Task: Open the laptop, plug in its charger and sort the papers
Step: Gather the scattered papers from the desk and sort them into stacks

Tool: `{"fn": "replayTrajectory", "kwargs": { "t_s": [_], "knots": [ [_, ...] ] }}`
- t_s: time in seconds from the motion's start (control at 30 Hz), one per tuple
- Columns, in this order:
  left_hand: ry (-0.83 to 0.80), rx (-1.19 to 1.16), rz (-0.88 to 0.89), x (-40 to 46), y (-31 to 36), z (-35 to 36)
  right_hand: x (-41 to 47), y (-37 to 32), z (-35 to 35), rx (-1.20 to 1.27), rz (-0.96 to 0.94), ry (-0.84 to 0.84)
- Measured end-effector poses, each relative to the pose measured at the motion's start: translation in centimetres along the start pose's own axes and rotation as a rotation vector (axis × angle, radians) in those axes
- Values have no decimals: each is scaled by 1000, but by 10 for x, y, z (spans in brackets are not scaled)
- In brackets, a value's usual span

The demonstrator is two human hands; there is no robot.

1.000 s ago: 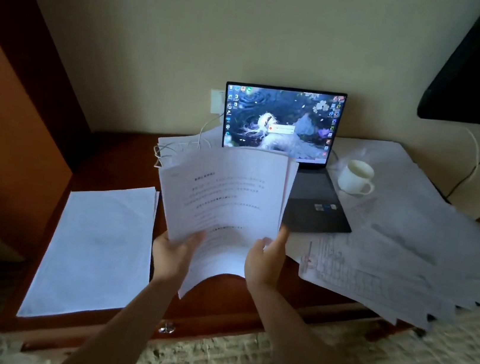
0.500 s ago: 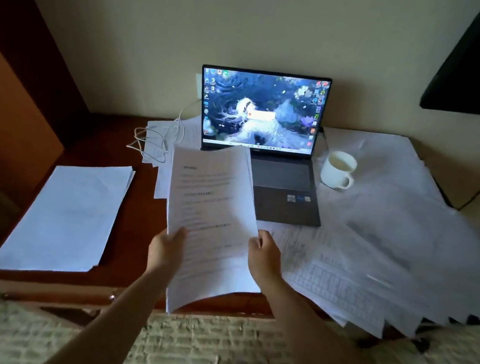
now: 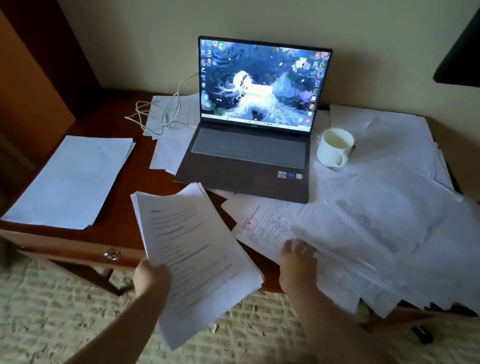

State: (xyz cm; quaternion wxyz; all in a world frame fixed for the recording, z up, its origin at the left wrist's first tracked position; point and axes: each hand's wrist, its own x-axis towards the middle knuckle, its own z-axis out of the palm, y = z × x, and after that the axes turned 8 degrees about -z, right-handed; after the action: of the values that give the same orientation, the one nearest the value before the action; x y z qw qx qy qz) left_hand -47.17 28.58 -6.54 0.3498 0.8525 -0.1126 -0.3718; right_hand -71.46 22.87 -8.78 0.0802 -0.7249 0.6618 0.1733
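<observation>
Head view: left hand (image 3: 152, 277) pinches printed sheaf (image 3: 190, 255) by its near corner; right hand (image 3: 298, 260), fingers spread but blurred, rests on loose paper pile (image 3: 382, 222); open laptop (image 3: 251, 140) beyond both hands, w/ charger cable (image 3: 161, 114) at its left

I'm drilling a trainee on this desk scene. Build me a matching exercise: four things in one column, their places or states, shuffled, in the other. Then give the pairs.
Things:
1. open grey laptop
2. white ceramic mug
3. neat stack of white sheets
4. printed sheaf of papers

Places or states:
A. lies flat at the desk's left end
B. held at its near corner in the left hand
C. screen lit, against the wall
D. stands on loose papers right of the laptop

Pairs: 1-C, 2-D, 3-A, 4-B
</observation>
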Motion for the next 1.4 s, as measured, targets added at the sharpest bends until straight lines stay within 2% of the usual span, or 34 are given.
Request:
{"fn": "replayTrajectory", "kwargs": {
  "t_s": [0.1,0.2,0.3,0.47,0.6,0.77,0.87,1.0,1.1,1.3,1.37,1.4],
  "knots": [
    [23,20,-24,-5,1,-2,2,7,-6,-43,-46,-29],
    [-23,16,-38,-3,3,-2,2,16,-20,224,-69,21],
    [-82,-2,-88,1,2,-3,2,20,-29,314,-44,95],
    [-79,-17,-64,-2,1,-7,-9,3,-21,179,-137,79],
    [-101,-11,-49,-4,-4,-4,-17,0,-15,170,-67,135],
    [-122,-68,-58,-12,-7,6,-17,9,-15,367,51,289],
    [-105,-110,-42,-22,-5,6,-15,13,-17,426,69,278],
    [-63,-157,-3,-35,-6,7,-13,19,-27,319,93,384],
    [-78,-151,-8,-55,-10,13,-18,9,-47,252,-18,469],
    [-103,-320,-194,-77,-18,24,-18,-9,-55,191,-338,457],
    [-113,-371,-232,-78,-20,24,-14,-1,-47,202,-321,348],
    [-110,-381,-236,-78,-21,24,-10,0,-40,242,-285,198]
  ]
}}
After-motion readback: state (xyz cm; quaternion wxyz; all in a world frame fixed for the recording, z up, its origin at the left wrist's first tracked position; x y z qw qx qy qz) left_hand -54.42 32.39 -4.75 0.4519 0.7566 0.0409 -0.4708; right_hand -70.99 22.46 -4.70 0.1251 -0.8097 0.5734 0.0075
